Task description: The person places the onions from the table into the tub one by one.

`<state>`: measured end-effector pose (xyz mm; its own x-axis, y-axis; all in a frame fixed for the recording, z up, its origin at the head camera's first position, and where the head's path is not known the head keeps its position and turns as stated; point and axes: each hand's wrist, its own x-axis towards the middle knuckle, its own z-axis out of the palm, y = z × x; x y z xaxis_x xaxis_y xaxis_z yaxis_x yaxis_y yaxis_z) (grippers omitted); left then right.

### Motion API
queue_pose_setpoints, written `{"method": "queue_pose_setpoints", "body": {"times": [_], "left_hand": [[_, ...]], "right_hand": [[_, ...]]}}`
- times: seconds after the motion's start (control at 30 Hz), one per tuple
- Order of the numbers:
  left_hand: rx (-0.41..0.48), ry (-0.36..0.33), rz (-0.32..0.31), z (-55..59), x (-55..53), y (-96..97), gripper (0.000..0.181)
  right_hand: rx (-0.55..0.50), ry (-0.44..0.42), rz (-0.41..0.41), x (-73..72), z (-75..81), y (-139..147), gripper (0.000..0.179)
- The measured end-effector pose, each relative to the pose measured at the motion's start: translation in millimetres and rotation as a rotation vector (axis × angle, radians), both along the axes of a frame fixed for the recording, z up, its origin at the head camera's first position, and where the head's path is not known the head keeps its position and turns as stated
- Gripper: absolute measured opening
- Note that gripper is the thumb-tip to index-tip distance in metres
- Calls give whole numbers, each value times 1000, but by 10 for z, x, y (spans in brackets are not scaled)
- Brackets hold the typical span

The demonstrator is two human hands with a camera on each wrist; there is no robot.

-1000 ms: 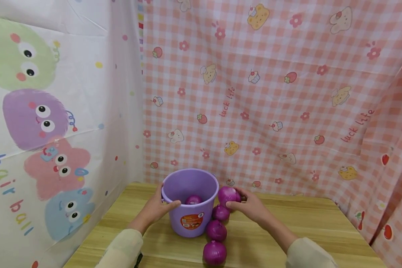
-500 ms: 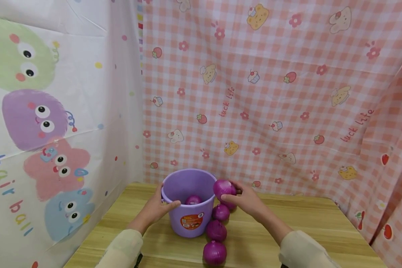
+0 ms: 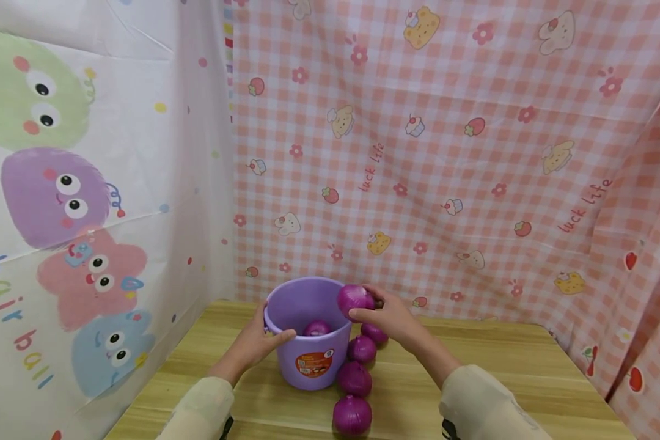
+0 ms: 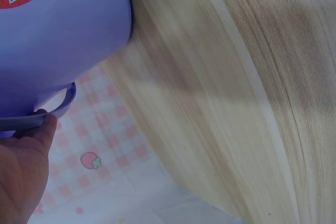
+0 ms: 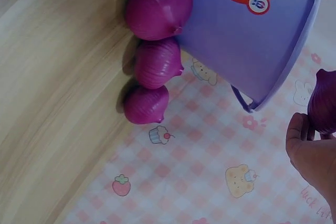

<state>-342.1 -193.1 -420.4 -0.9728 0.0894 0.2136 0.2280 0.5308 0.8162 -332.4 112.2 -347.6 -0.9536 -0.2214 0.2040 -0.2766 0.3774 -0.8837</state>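
Note:
A purple bucket with an orange-red label stands upright on the wooden table, one red onion lying inside it. My left hand grips the bucket's left rim, thumb over the front edge; the left wrist view shows its fingers at the rim beside the side handle. In my right hand is another red onion, pinched between thumb and fingers. That onion overlaps the bucket's right rim in the head view, raised above the onions on the table.
Several red onions form a row along the bucket's right side, from the table's front toward the back. The wooden table meets a pink checked curtain behind and a white printed cloth at left.
My right hand has lifted its onion and carried it left, from beside the bucket to its right rim, uncovering the rearmost onion. The left hand stays on the bucket.

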Motion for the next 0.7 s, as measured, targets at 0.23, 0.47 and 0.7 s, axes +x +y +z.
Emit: {"method": "queue_pose_setpoints", "body": {"times": [0.23, 0.47, 0.7], "left_hand": [[9, 9, -9, -9, -9, -4, 106], [-9, 4, 0, -19, -12, -16, 106], [-17, 2, 3, -17, -12, -16, 107]], "right_hand": [[5, 20, 3, -25, 23, -129, 70], [0, 36, 12, -56, 53, -248, 66], [-7, 15, 19, -112, 51, -316, 74]]}}
